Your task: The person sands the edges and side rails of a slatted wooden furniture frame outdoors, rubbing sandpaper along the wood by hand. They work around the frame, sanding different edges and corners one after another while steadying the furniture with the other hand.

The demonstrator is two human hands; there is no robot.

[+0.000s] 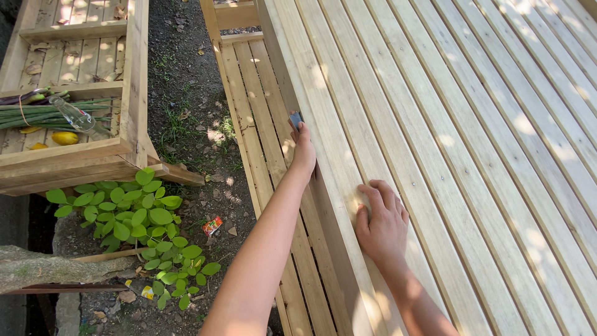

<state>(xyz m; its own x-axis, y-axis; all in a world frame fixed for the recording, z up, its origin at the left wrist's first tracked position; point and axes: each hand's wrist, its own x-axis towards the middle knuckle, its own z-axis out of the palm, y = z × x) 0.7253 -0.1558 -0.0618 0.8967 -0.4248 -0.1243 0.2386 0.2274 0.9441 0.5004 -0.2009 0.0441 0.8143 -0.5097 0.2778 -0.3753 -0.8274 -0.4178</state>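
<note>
— So, what is the left hand (303, 152) doing?

— Its grip is pinched shut on a small dark tool (296, 119), held against the edge of the slatted wooden bench (472, 124). What kind of tool it is I cannot tell; only its upper end shows above the fingers.

— Which way does it point?

— Its long axis seems to run up and away from the grip, roughly along the edge board, the free end away from the person.

— And the right hand (382, 225)?

— Just right of the grip and nearer the person, lying flat on the slats with fingers loosely spread, holding nothing. I judge it braces the body while the left works the edge.

— What lies beyond?

— Left of the grip, a lower slatted seat (261, 118), then bare soil and a leafy green plant (146, 224). Farther left, a wooden crate (134, 81) holds a clear bottle (73, 114), long green stalks (43, 116) and yellow fruit (64, 137).
</note>
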